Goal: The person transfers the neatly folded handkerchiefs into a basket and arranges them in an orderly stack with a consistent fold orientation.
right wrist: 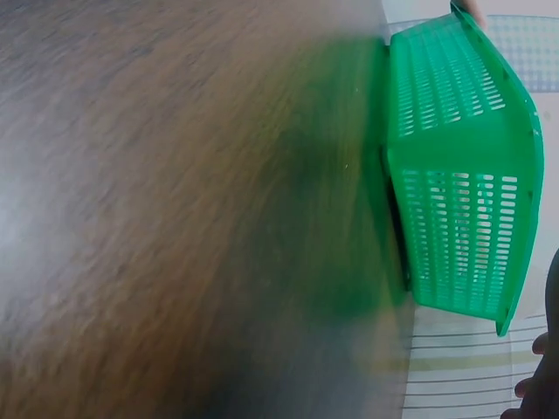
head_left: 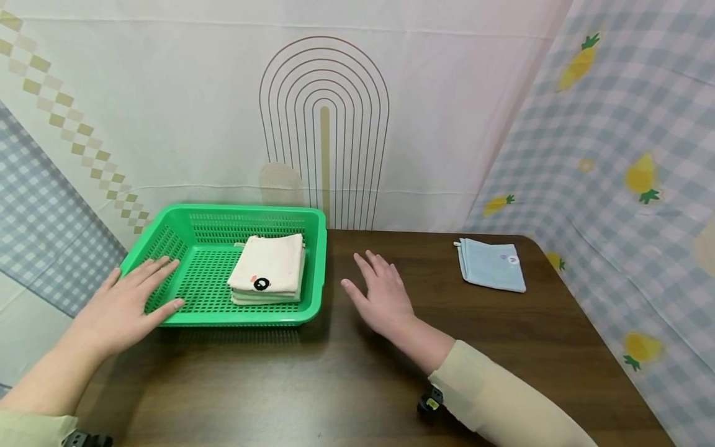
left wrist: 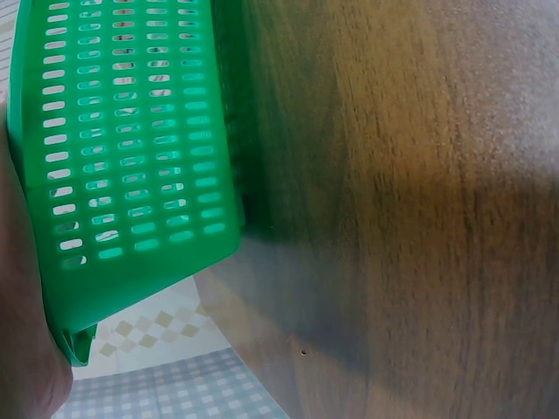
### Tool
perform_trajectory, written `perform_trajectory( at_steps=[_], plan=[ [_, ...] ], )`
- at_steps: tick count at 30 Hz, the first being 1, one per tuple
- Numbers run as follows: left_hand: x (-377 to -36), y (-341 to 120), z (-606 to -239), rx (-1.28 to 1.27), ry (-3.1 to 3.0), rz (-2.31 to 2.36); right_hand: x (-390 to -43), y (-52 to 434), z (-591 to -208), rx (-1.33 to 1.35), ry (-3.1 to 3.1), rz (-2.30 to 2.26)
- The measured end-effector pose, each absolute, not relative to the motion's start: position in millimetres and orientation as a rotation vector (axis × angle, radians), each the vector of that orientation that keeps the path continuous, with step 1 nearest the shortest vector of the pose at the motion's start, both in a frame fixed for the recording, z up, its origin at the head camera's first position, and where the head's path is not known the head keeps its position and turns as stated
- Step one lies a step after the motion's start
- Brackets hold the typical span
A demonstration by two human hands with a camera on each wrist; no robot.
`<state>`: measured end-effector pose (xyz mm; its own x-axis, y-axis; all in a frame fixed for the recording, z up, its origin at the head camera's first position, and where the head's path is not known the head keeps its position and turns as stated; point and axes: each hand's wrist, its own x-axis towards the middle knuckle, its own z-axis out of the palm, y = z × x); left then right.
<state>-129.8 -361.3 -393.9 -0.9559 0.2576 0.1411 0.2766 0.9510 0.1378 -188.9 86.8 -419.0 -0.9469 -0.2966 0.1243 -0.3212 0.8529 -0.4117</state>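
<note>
A green perforated plastic basket (head_left: 240,319) sits at the back left of the table. Inside, on its right side, lies a stack of folded cream cloths (head_left: 274,257); the top one bears a small black-and-white motif. My left hand (head_left: 125,304) lies across the basket's front-left corner, fingers straight and reaching over the rim. In the left wrist view the hand's edge shows beside the basket's slotted wall (left wrist: 131,157). To the right of the basket, my right hand (head_left: 385,298) is over the table with its fingers extended and nothing in it.
Toward the back right corner of the brown wooden table (head_left: 268,391) lies a folded light blue cloth (head_left: 491,264) with a loop at its upper left. A white patterned curtain (head_left: 195,112) hangs behind the table, and a checked one with pineapples (head_left: 614,186) runs along the right.
</note>
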Motion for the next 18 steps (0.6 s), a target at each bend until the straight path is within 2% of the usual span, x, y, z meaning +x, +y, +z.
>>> perform_trajectory(
  at_steps=[18],
  plan=[
    [-127.4, -359.3, -391.2, -0.42, -2.982, -0.241, -186.8, 123.2, -435.3, 0.447, -3.011, 0.635]
  ],
)
